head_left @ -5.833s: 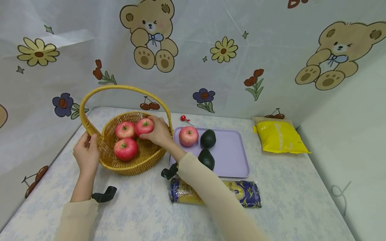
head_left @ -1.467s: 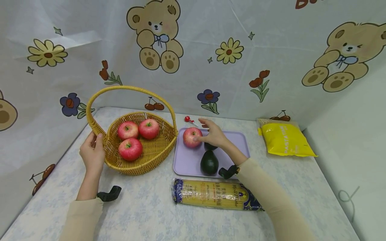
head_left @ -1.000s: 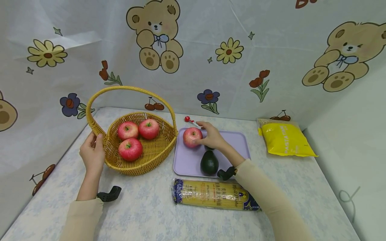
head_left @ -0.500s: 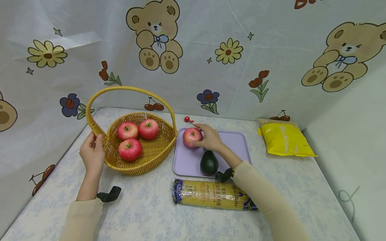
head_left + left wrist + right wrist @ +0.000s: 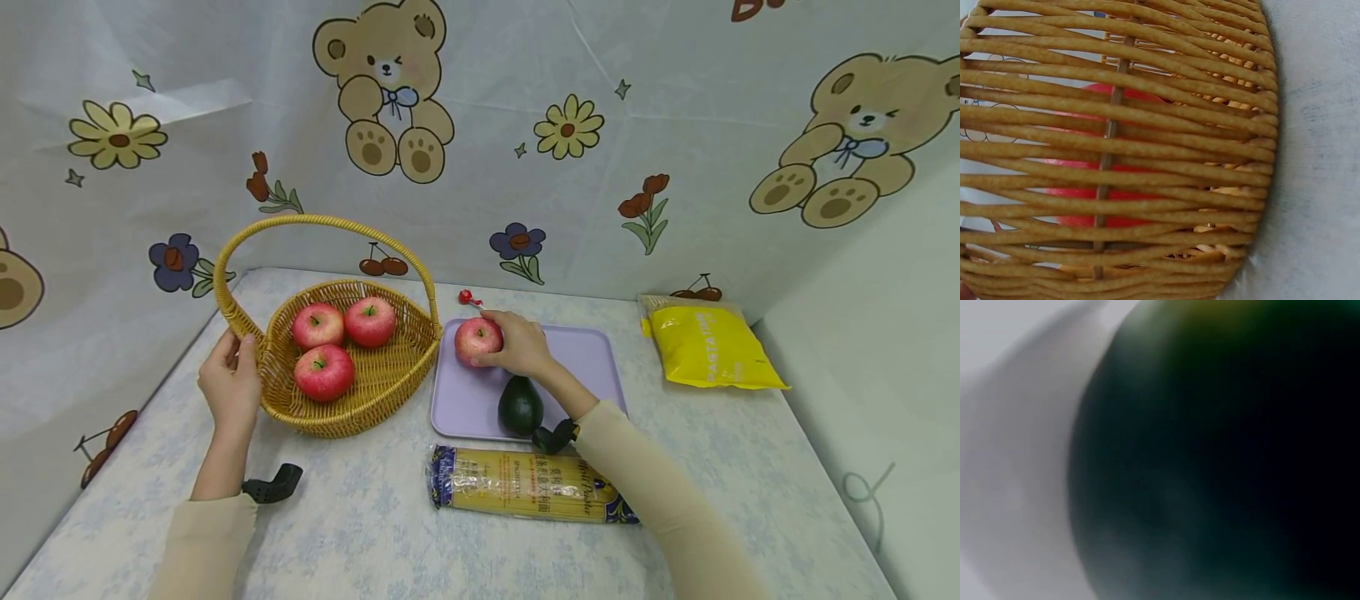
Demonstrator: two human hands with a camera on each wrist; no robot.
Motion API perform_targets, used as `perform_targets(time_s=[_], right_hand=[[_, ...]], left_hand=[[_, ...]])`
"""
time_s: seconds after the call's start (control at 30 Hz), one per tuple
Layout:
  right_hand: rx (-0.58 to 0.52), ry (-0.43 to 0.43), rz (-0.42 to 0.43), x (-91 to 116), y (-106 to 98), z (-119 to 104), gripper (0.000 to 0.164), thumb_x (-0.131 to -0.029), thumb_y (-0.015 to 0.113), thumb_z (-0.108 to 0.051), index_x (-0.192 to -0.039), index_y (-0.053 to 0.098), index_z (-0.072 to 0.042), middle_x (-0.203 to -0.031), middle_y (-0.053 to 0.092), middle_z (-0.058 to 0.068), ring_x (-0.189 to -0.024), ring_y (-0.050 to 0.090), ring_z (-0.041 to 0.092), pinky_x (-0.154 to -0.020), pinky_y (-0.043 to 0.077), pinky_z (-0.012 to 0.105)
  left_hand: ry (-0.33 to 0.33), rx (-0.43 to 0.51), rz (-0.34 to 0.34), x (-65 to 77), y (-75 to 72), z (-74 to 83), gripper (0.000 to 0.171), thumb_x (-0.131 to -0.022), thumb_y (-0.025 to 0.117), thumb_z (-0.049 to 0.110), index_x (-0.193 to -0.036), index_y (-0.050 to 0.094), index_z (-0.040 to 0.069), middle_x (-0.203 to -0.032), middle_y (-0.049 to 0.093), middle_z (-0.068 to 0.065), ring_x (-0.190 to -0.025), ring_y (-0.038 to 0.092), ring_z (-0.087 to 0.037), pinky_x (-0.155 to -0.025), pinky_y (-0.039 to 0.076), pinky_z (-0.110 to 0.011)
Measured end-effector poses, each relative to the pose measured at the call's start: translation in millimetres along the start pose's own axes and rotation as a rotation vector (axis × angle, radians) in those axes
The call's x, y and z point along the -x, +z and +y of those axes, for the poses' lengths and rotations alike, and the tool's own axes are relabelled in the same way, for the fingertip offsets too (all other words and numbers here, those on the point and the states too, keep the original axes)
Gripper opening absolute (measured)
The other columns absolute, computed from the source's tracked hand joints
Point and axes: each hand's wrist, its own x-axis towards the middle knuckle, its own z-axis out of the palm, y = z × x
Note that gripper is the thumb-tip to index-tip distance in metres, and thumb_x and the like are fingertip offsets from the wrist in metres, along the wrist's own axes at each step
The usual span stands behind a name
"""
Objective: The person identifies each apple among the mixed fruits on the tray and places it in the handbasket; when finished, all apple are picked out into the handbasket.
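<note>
My left hand [image 5: 232, 392] grips the left end of the yellow wicker basket [image 5: 337, 425], at the foot of its tall handle. Inside the basket lie three red apples, a rear left apple [image 5: 318, 323], a rear right apple [image 5: 371, 322] and a front apple [image 5: 324, 373]. My right hand [image 5: 522, 345] holds another apple [image 5: 477, 341] on the lilac tray [image 5: 588, 354], thumb in front and fingers behind. A dark green avocado [image 5: 520, 408] lies below that hand and fills much of the right wrist view. A second avocado is hidden behind the hand.
A spaghetti pack [image 5: 517, 483] lies in front of the tray, partly under the right sleeve. Behind the tray is a red lollipop [image 5: 465, 297]. A yellow pasta bag [image 5: 708, 346] sits at the back right, near the white side wall [image 5: 862, 333].
My right hand has let go of the rear right apple in the basket, moved right to the tray, and closed around the apple there. My left hand stays on the basket.
</note>
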Motion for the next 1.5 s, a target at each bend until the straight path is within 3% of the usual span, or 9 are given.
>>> perform_targets(time_s=[0.4, 0.53, 0.73, 1.1, 1.23, 1.5], right_hand=[[-0.005, 0.003, 0.021, 1, -2, -3, 0.080, -0.073, 0.082, -0.042, -0.141, 0.052, -0.012, -0.142, 0.056, 0.011, -0.129, 0.052, 0.031, -0.101, 0.041, 0.053], [-0.025, -0.006, 0.045, -1, 0, -1, 0.078, -0.074, 0.083, -0.040, -0.140, 0.053, -0.010, -0.139, 0.058, 0.012, -0.125, 0.056, 0.030, -0.101, 0.043, 0.054], [-0.109, -0.023, 0.098, -2, 1, 1, 0.077, -0.072, 0.085, -0.034, -0.137, 0.055, -0.008, -0.132, 0.062, 0.013, -0.113, 0.061, 0.029, -0.097, 0.048, 0.052], [-0.314, -0.107, 0.206, 5, -13, -4, 0.077, -0.067, 0.087, -0.023, -0.135, 0.055, -0.004, -0.131, 0.059, 0.016, -0.122, 0.054, 0.031, -0.104, 0.045, 0.052], [-0.378, -0.102, 0.232, 9, -22, -7, 0.076, -0.067, 0.086, -0.019, -0.134, 0.054, -0.002, -0.132, 0.057, 0.017, -0.119, 0.054, 0.033, -0.102, 0.046, 0.054], [-0.462, -0.064, 0.259, 18, -37, -13, 0.076, -0.069, 0.086, -0.018, -0.136, 0.053, -0.003, -0.135, 0.053, 0.016, -0.118, 0.052, 0.031, -0.094, 0.053, 0.047]], left_hand=[[0.004, 0.003, 0.007, -0.2, 0.4, -1.3, 0.041, -0.104, 0.046, 0.028, -0.141, 0.054, 0.012, -0.141, 0.056, -0.011, -0.129, 0.053, -0.019, -0.108, 0.045, -0.034], [0.045, -0.005, 0.016, 0.0, 0.1, -2.0, 0.040, -0.103, 0.048, 0.025, -0.139, 0.056, 0.010, -0.137, 0.058, -0.013, -0.126, 0.055, -0.020, -0.106, 0.047, -0.033], [0.070, -0.013, 0.025, -0.3, -0.1, -3.3, 0.039, -0.103, 0.049, 0.024, -0.137, 0.057, 0.008, -0.134, 0.061, -0.014, -0.122, 0.058, -0.017, -0.103, 0.049, -0.031], [0.060, -0.006, 0.015, 0.0, 0.0, -2.1, 0.039, -0.103, 0.048, 0.023, -0.139, 0.055, 0.008, -0.137, 0.058, -0.015, -0.128, 0.055, -0.022, -0.107, 0.046, -0.034], [0.046, -0.009, 0.015, 0.2, 0.1, -1.1, 0.040, -0.104, 0.047, 0.024, -0.140, 0.055, 0.009, -0.138, 0.058, -0.014, -0.127, 0.055, -0.020, -0.107, 0.046, -0.034], [0.039, 0.005, 0.009, -0.2, -0.7, -0.1, 0.040, -0.103, 0.048, 0.024, -0.140, 0.055, 0.010, -0.137, 0.058, -0.013, -0.126, 0.055, -0.020, -0.107, 0.046, -0.033]])
